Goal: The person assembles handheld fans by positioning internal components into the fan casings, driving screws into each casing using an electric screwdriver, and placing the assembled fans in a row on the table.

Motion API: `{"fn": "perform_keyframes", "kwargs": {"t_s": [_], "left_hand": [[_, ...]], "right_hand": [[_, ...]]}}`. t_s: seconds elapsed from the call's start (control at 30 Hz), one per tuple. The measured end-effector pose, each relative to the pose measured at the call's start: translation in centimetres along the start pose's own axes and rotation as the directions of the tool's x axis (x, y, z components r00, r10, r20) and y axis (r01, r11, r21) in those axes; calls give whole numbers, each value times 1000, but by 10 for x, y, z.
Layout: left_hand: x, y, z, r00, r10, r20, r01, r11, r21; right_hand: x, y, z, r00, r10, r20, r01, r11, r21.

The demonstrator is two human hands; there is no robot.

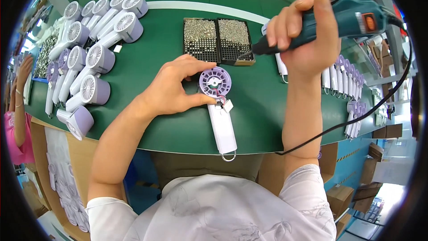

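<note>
My left hand (174,85) grips the round purple head of a handheld fan (223,129), thumb and fingers on either side of it. The fan lies on the green table with its white handle toward me; wires and a small white connector (228,105) show at its neck. In my right hand (314,35) is a teal electric screwdriver (347,17), tilted with its bit pointing left and down. The bit's tip is over the right one of two black screw trays (229,53), whose upper parts are heaped with small screws.
Several white and lilac fans (96,58) stand in rows at the left. More purple fan parts (347,78) line the right side. A black cord (356,118) loops from the screwdriver past my right forearm. Another person's arm (22,73) shows at the far left.
</note>
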State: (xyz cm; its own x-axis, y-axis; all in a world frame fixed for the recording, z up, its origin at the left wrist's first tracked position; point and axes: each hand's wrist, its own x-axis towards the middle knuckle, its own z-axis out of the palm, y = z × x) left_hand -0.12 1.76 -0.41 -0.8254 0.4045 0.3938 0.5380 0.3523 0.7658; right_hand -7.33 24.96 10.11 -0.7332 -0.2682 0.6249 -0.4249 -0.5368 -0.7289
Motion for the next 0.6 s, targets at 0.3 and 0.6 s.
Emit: {"fn": "perform_keyframes", "kwargs": {"t_s": [0.3, 0.6], "left_hand": [[-1, -5, 1, 998, 56, -4, -56, 998, 23], [1, -4, 1, 998, 66, -3, -66, 997, 29]], "right_hand": [[6, 38, -43, 978, -14, -209, -45, 961, -274], [7, 41, -34, 922, 102, -373, -206, 945, -253]]}}
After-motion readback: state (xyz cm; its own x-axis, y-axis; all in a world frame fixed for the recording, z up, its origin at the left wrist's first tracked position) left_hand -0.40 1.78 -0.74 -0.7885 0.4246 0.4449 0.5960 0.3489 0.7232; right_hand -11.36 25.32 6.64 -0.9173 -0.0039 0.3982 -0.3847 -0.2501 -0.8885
